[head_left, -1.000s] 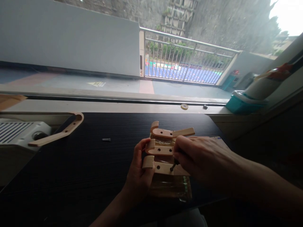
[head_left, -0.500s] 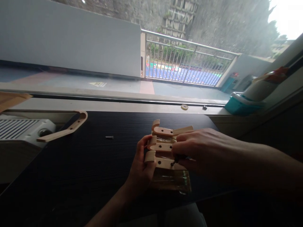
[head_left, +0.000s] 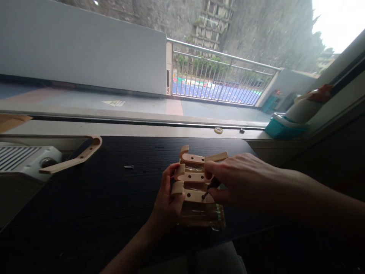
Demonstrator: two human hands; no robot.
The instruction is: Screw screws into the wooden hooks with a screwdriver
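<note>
My left hand (head_left: 167, 199) is wrapped around the left side of a wooden board (head_left: 196, 217) covered in clear plastic film. Three curved wooden hooks lie across it: a near hook (head_left: 195, 195), a middle hook (head_left: 194, 177) and a far hook (head_left: 196, 158), with dark holes along them. In my right hand (head_left: 239, 177) is a screwdriver (head_left: 212, 185), pinched by its dark handle. Its shaft slants down to the right-hand hole of the near hook. The hand hides the right ends of the near and middle hooks.
Some screws (head_left: 129, 166) lie left of the board on the black table (head_left: 114, 205). Another wooden hook (head_left: 72, 161) rests at the table's left edge, by a white radiator (head_left: 28, 156). A tape roll (head_left: 218, 130) and a teal box (head_left: 285, 127) stand on the sill.
The view has shifted slightly. My right fingers and the screwdriver handle have tilted a little, so more of the shaft shows. The tip stays at the same hole, and my left hand keeps its hold.
</note>
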